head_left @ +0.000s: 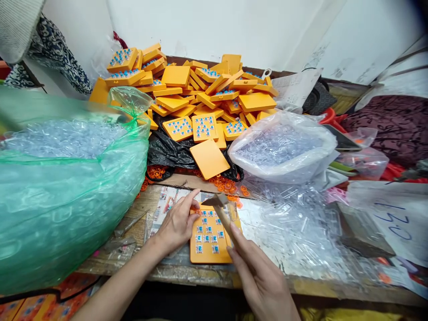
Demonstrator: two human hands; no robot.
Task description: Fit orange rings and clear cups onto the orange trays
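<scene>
On the wooden workbench lies an orange panel (pixel 205 256) with several small blue-centred pieces set in it. My left hand (pixel 175 223) touches the panel's upper left corner, thumb and fingers bent close around a small orange piece that is hard to make out. A hammer (pixel 224 215) with a wooden handle is gripped in my right hand (pixel 259 272), at the panel's right side. The hammer's metal head is over the panel's top edge, and it hides part of that edge.
A heap of orange panels (pixel 177 76) fills the back. Clear plastic parts fill a green bag (pixel 67 200) at left and a white bag (pixel 284 167) at right. Orange rings (pixel 227 185) lie behind the work panel; loose clear pieces (pixel 301 227) cover the bench at right.
</scene>
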